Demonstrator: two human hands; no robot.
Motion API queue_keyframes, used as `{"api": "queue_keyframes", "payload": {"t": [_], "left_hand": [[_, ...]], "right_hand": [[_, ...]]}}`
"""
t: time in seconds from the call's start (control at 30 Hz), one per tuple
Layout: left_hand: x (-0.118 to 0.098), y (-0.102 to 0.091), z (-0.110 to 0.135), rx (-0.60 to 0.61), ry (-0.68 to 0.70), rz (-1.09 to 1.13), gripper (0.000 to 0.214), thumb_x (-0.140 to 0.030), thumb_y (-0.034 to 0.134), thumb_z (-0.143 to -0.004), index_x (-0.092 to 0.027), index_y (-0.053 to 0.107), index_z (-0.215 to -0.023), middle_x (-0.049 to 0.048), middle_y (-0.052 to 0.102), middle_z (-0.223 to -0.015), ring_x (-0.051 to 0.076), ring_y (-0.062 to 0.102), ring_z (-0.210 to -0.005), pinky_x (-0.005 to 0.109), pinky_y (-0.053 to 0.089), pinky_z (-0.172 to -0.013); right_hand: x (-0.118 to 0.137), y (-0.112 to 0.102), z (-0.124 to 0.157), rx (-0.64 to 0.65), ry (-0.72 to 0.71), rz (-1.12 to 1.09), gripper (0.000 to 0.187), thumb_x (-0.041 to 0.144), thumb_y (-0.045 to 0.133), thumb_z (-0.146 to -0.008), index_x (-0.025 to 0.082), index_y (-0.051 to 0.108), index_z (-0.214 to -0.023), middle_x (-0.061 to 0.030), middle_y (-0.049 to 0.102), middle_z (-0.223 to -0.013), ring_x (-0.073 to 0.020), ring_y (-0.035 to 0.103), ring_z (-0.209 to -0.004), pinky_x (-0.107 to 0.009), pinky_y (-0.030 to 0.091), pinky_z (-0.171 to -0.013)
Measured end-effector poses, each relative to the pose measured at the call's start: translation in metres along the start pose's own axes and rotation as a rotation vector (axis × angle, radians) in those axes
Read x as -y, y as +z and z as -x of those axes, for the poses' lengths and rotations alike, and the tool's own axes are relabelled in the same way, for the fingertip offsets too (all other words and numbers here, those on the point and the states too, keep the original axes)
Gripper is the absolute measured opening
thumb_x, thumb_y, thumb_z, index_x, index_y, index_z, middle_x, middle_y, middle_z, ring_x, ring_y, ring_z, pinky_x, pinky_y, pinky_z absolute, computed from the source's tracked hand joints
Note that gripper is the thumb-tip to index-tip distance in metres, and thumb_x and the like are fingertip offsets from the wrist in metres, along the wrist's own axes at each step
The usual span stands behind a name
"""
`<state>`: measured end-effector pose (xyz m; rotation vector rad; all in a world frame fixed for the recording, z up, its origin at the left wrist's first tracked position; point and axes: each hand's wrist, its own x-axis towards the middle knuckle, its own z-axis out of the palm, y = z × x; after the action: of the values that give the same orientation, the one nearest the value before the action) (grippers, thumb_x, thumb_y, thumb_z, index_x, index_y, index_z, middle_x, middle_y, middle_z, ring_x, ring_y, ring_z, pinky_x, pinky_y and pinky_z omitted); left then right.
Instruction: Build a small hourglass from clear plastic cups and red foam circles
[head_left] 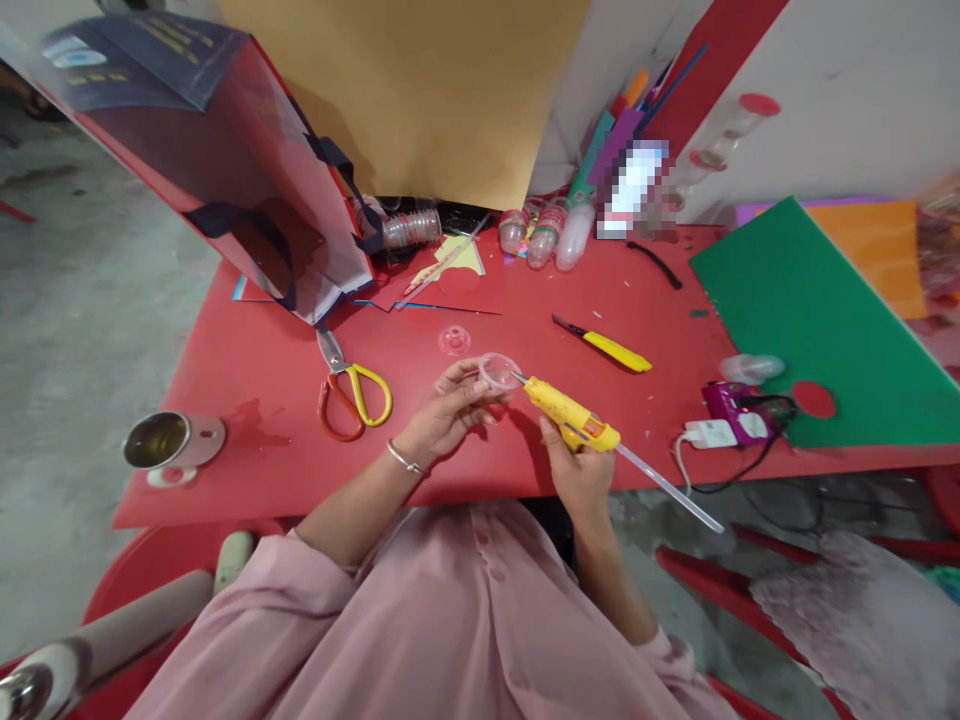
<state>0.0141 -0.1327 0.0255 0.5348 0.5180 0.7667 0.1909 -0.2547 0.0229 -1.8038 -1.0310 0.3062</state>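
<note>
ok, left hand [448, 420] pinches the clear cup [499, 372] over the desk [262, 345], between scissors [339, 366] left and cutter [613, 350] right; right hand [581, 475] grips the glue gun [564, 405], tip [522, 380] by the cup's right side. probably best: cup steady, light squeeze, left hand clear of the tip.

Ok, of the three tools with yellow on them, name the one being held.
The yellow glue gun, gripped in the right hand; the yellow cutter and the scissors with one yellow handle lie on the red table.

The glue gun [562, 405] is yellow and the tabletop [251, 365] plain red.
</note>
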Motion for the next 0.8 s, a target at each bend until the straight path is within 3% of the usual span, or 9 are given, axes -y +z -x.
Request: {"api": "queue_keyframes", "payload": {"t": [0.17, 0.4, 0.6, 0.8], "left_hand": [[0.0008, 0.0005, -0.0002, 0.009, 0.007, -0.001, 0.054, -0.027, 0.093, -0.078, -0.019, 0.068, -0.126, 0.0098, 0.081, -0.113, 0.024, 0.082, -0.095, 0.021, 0.065, -0.062], [0.0021, 0.0003, -0.0009, -0.004, 0.004, 0.002, 0.055, -0.028, 0.096, -0.074, -0.014, 0.073, -0.122, 0.0109, 0.083, -0.102, 0.021, 0.081, -0.092, 0.021, 0.066, -0.071], [0.0016, -0.0024, -0.0014, -0.012, 0.009, -0.049, 0.060, -0.031, 0.094, -0.076, -0.016, 0.069, -0.128, 0.0105, 0.082, -0.104, 0.016, 0.078, -0.072, 0.025, 0.065, -0.063], [0.0060, -0.0070, -0.0040, -0.024, 0.034, -0.074, 0.061, -0.028, 0.093, -0.077, -0.019, 0.068, -0.133, 0.0109, 0.081, -0.110, 0.020, 0.081, -0.085, 0.025, 0.066, -0.067]], "right_hand": [[0.0007, 0.0003, 0.0000, -0.005, -0.009, -0.008, 0.032, 0.051, 0.075, -0.088, 0.019, 0.074, -0.085, -0.0074, 0.079, -0.080, -0.0247, 0.076, -0.073, -0.035, 0.061, -0.070], [-0.0004, -0.0011, 0.0011, 0.002, -0.051, 0.003, 0.031, 0.050, 0.074, -0.090, 0.020, 0.074, -0.083, -0.0076, 0.079, -0.081, -0.0239, 0.075, -0.072, -0.035, 0.061, -0.071], [-0.0034, -0.0017, 0.0065, 0.046, -0.056, -0.017, 0.030, 0.049, 0.076, -0.090, 0.019, 0.074, -0.088, -0.0049, 0.076, -0.078, -0.0217, 0.074, -0.070, -0.033, 0.059, -0.068], [-0.0055, -0.0039, 0.0022, 0.039, -0.021, -0.036, 0.029, 0.049, 0.075, -0.089, 0.020, 0.073, -0.085, -0.0051, 0.077, -0.077, -0.0219, 0.073, -0.070, -0.033, 0.060, -0.068]]}}
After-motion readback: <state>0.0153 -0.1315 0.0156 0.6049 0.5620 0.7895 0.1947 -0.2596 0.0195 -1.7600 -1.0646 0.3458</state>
